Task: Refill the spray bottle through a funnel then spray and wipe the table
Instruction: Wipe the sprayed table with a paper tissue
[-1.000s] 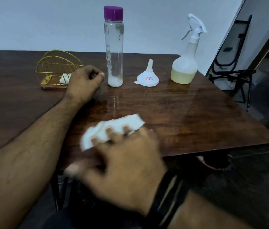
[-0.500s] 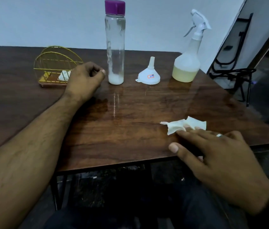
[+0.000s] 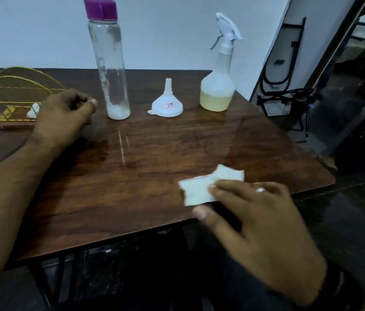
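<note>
My right hand [image 3: 260, 232] presses a white tissue [image 3: 201, 187] flat against the dark wooden table [image 3: 109, 187] near its front right edge, fingers stretched out over it. My left hand [image 3: 62, 115] rests on the table in a loose fist, left of a tall clear bottle [image 3: 109, 63] with a purple cap and a little white liquid at the bottom. A white funnel [image 3: 167, 103] lies upside down at the back. To its right stands the spray bottle [image 3: 218, 86], holding yellowish liquid at the bottom, white trigger head on top.
A gold wire napkin holder [image 3: 17, 95] with a white scrap in it stands at the back left, partly behind my left hand. Folded black chairs [image 3: 282, 70] lean against the wall to the right of the table. The table's right corner is close to the tissue.
My right hand slid the tissue from the front middle of the table to the front right, then back a little leftward. The left hand stayed put.
</note>
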{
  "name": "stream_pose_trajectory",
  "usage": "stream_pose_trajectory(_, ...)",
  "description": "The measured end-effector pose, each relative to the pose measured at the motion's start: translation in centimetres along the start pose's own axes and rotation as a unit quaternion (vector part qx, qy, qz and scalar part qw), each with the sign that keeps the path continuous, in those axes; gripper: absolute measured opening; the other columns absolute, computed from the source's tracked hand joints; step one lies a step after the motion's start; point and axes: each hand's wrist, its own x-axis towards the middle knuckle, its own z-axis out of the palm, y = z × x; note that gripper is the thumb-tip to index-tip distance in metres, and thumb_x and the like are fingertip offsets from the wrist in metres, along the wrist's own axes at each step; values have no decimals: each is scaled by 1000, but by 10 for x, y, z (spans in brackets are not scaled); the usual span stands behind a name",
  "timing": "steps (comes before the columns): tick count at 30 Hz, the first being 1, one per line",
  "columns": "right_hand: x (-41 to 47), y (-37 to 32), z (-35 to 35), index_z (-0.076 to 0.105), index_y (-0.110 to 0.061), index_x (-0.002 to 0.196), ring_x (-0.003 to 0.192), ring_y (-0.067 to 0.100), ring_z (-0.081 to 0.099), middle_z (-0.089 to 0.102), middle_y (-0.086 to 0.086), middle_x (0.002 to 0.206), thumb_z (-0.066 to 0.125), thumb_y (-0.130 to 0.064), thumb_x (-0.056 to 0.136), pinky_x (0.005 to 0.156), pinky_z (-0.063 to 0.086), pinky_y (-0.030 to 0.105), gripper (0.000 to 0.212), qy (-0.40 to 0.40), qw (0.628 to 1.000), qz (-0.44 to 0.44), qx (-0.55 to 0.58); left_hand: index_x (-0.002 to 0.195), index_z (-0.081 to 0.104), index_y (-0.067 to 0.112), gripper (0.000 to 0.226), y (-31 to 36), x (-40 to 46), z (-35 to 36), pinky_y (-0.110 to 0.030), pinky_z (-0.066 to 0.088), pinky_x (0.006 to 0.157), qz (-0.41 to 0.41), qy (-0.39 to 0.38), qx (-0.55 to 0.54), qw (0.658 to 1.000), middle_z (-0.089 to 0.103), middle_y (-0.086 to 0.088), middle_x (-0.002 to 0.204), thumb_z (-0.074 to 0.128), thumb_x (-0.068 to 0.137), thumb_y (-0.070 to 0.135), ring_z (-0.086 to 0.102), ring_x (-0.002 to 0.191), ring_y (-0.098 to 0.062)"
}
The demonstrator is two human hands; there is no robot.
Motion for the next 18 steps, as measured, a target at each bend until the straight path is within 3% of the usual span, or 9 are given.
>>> stream_pose_trajectory(6, -7, 92, -22, 77, -31, 123, 116, 22, 72, 72, -5, 135, 24, -81, 92, 94, 51, 48, 79, -37, 976, 183, -110, 100, 67, 16, 16, -2, 2, -2, -6, 38, 51, -5, -5, 9, 1000, 63, -9, 72, 64, 98, 31, 56, 52, 10)
stream_pose_trajectory(8, -4, 78, -16, 79, -29, 120, 116, 23, 73, 73, -2, 133, 28, -78, 94, 94, 52, 49, 76, -21, 983, 163, -84, 99, 66, 19, 14, 0, 1, -2, -9, 42, 55, -8, -4, 6, 1000, 62, -3, 71, 64, 98, 32, 57, 52, 9)
stream_pose_trajectory(10, -4, 34, -6, 81, -27, 115, 114, 21, 74, 75, -5, 129, 34, -74, 99, 94, 53, 53, 68, -3, 996, 89, -21, 101, 67, 19, 15, 0, 1, -1, -20, 49, 62, -17, 0, -11, 1000, 63, 1, 68, 64, 98, 33, 57, 51, 6)
stream_pose_trajectory(14, -17, -19, 12, 78, -35, 120, 127, 11, 66, 71, -16, 134, 26, -79, 98, 97, 50, 60, 71, 8, 999, 14, 42, 104, 68, 20, 25, -3, 0, -3, -45, 56, 77, -44, 4, -25, 999, 67, 16, 66, 63, 95, 43, 60, 53, 2)
stream_pose_trajectory(18, -20, 40, 1, 81, -33, 114, 123, 5, 67, 75, -11, 128, 39, -67, 101, 99, 51, 42, 56, 26, 999, 40, -4, 106, 66, 26, 29, -5, -1, -4, -53, 59, 80, -53, 0, -33, 998, 68, 0, 74, 62, 91, 51, 61, 59, -8)
